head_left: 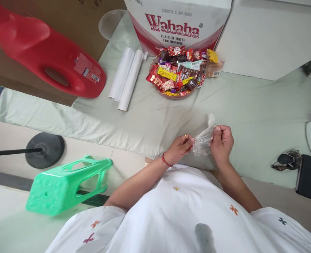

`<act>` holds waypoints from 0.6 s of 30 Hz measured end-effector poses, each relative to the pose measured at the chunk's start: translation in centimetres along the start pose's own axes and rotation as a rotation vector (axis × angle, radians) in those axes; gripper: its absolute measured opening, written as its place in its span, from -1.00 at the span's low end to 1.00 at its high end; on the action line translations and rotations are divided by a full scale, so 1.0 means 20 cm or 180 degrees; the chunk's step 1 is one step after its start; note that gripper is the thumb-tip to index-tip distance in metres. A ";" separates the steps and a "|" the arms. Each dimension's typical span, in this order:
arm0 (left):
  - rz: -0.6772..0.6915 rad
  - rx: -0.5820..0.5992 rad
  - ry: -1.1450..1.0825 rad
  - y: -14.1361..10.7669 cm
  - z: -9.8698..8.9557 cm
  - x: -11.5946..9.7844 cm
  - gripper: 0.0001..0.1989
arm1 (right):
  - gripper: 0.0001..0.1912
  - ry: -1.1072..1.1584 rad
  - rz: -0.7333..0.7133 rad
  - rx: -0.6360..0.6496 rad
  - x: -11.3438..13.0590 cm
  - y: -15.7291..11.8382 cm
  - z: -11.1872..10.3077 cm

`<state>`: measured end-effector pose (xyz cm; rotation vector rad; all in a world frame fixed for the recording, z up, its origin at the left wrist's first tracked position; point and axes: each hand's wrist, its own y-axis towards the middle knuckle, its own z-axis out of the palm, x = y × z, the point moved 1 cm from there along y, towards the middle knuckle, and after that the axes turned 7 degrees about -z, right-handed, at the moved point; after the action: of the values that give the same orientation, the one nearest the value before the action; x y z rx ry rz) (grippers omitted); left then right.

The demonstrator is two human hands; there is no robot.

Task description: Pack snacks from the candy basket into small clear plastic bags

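Between my two hands is a crumpled, thin clear plastic bag (203, 142), held just above the cloth near its front edge. My left hand (183, 146), with a ring and a red cord at the wrist, pinches the bag's left side. On the other side, my right hand (222, 142) grips it with thumb and curled fingers. One twisted end of the plastic sticks up away from me. Beyond the hands stands a bowl (168, 95) heaped with wrapped candies (175, 72). No contents show inside the bag.
Behind the bowl is a Wahaha water carton (175, 26). Two white paper rolls (127, 79) and a red jug (52, 56) lie to the left. A green plastic stool (68, 182) stands lower left. At right are keys (287, 160) and a black phone (308, 176).
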<state>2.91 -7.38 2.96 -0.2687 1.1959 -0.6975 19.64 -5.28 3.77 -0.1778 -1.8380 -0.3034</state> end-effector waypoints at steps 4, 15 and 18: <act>-0.0083 0.0180 0.0123 -0.01 -0.05 0.00 -0.44 | -0.66 0.0246 0.0140 0.0064 0.00 0.00 -0.02; 0.0117 -0.0209 0.0548 0.03 -0.05 -0.02 -0.50 | -0.66 0.0387 0.0246 -0.0018 0.00 0.03 -0.08; 0.0063 -0.0219 0.0581 0.08 0.03 -0.03 -0.52 | -0.67 0.0377 0.0181 0.0061 0.02 0.01 -0.05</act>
<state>3.85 -5.86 2.71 -0.2541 1.3965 -0.6753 20.46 -5.47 4.45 -0.1944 -1.7150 -0.2512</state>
